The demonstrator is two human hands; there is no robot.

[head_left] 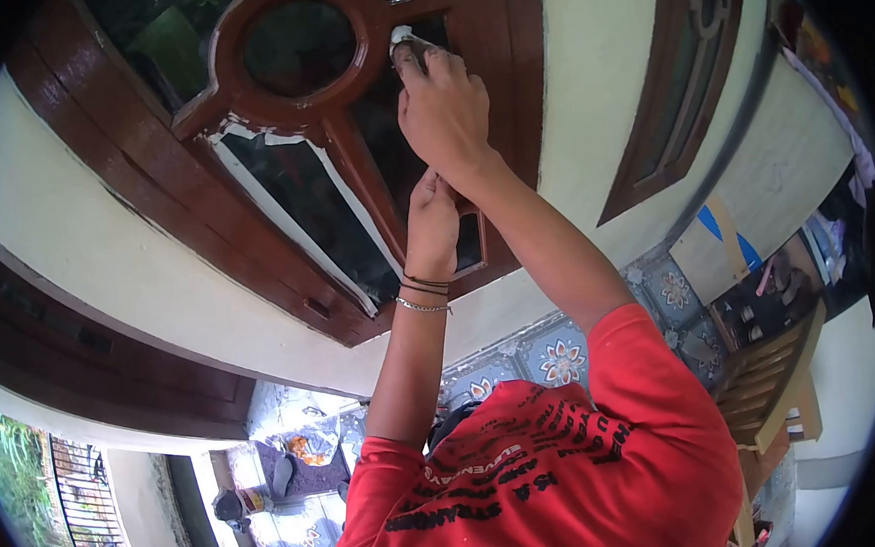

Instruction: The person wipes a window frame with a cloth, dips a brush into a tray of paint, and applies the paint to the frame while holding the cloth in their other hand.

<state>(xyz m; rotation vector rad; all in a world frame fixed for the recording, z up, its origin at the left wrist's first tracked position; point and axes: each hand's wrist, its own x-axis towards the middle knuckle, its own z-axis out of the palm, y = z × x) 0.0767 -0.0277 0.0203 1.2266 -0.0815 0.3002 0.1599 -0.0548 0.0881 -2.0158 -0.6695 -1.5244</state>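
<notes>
At the upper end of a narrow dark glass pane [384, 141] in the brown wooden window frame, my right hand [444, 108] is closed on a crumpled white piece, perhaps paper or tape [402, 35]. Lower down, my left hand [432, 224] is raised under my right wrist, thumb upward and fingers curled; what they hold, if anything, is hidden. Bracelets [424, 302] circle the left wrist. White strips [253, 205] line the edges of the neighbouring pane, with a ragged upper end. Above it is a round pane [300, 49] in a brown ring.
A second brown window [681, 78] is set in the pale wall to the right. A wooden bench [775, 383] stands at the lower right. Patterned tiles [563, 361] cover the floor, with a dark mat [304, 470] at the lower left. A railing [85, 496] stands beyond.
</notes>
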